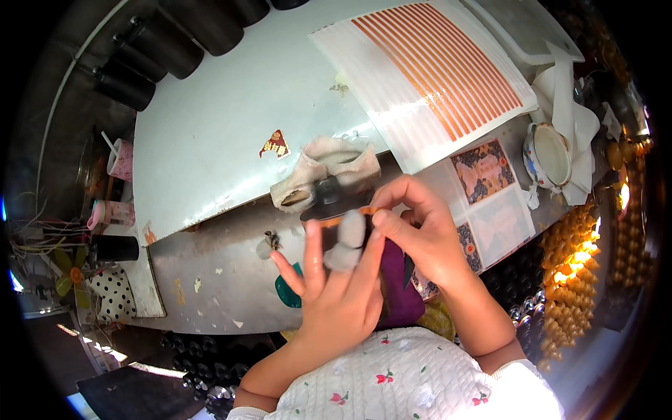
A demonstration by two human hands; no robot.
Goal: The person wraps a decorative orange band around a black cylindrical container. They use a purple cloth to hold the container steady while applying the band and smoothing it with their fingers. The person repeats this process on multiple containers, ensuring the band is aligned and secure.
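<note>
My right hand (428, 234) pinches a small orange strip (367, 210) between thumb and forefinger. Just left of it is my left hand (339, 297), its fingers stretched and spread. Two of its fingers seem to wear pale grey-white finger covers (351, 227). The left thumb comes close to the right thumb; whether it also touches the strip I cannot tell. Behind the fingers stands a dark rounded piece (332, 198), partly hidden, with a rumpled off-white cloth (336, 164) around its far side. A bit of orange shows below the dark piece.
A sheet of orange strips (448, 77) lies at the upper right, over a patterned printed sheet (490, 175). Further right is an enamel bowl (549, 155). Black cylinders (164, 45) line the far left. Purple cloth (399, 290) and a teal item (287, 288) lie by my hands.
</note>
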